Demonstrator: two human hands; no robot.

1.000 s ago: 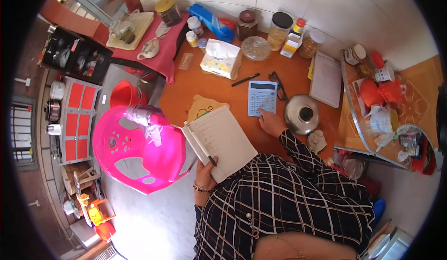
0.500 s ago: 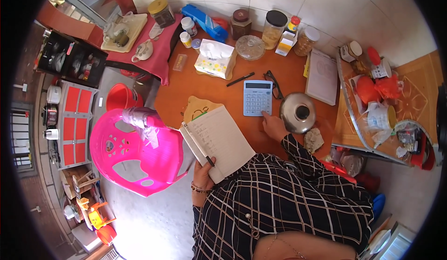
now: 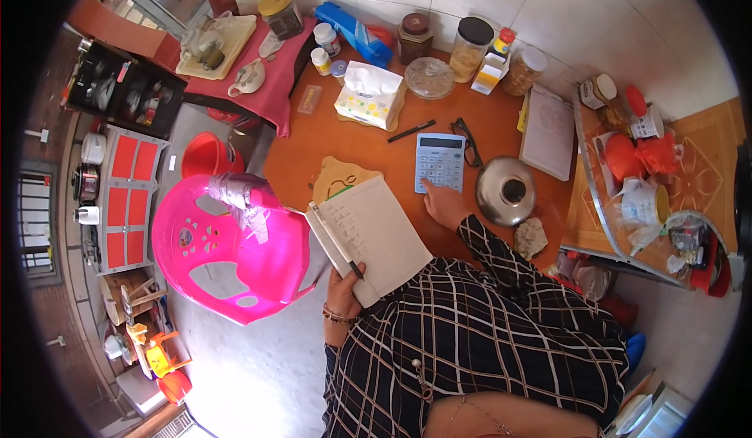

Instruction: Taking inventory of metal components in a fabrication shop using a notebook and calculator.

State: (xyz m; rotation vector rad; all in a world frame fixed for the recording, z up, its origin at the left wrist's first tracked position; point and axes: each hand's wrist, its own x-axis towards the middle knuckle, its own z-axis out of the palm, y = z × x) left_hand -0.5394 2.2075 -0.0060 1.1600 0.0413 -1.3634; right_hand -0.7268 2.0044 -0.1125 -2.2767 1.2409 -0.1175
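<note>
An open notebook [image 3: 384, 238] with handwritten lines is gripped at its lower left edge by my left hand [image 3: 341, 294], thumb on top. A slim pen [image 3: 356, 269] with a black end lies along the notebook by that thumb. My right hand [image 3: 446, 206] holds nothing, and its index finger stretches onto the lower left keys of a light blue calculator [image 3: 439, 158]. The calculator lies flat on the brown table [image 3: 286, 160]. Beside it are black-framed glasses [image 3: 470, 150] on the right and a black pen [image 3: 411, 131] on the left.
A steel pot lid [image 3: 491, 203] rests right of my right hand. Behind the calculator stand a tissue box [image 3: 362, 111], a glass lid [image 3: 429, 78] and several jars. Left of the table is a pink plastic chair [image 3: 266, 262]; a cluttered side table [image 3: 693, 136] stands at the right.
My right hand has shifted left, its index fingertip going from the calculator's lower right keys to the lower left ones. The left hand keeps the notebook; the whole view has shifted slightly.
</note>
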